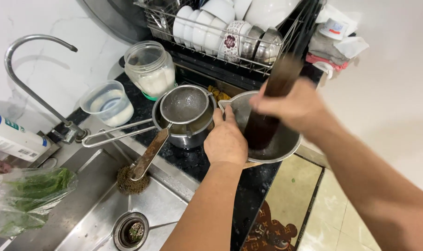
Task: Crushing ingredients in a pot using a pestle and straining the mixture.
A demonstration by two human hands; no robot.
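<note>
My left hand (225, 139) grips the near rim of a steel mortar-like bowl (286, 146) at the counter's edge. My right hand (295, 104) is closed around a dark wooden pestle (262, 125) that stands in the bowl, blurred by motion. Just left of the bowl sits a steel saucepan (193, 132) with a mesh strainer (184, 104) resting on top; the strainer's handle reaches down toward the sink.
A steel sink (81, 204) with drain, scouring pad (132, 183) and bagged greens (30, 195) lies lower left. A tap (25, 69), plastic cup (109, 102) and glass jar (151, 69) stand behind. A dish rack (230, 32) with bowls is at the back. Floor mat (286, 209) below.
</note>
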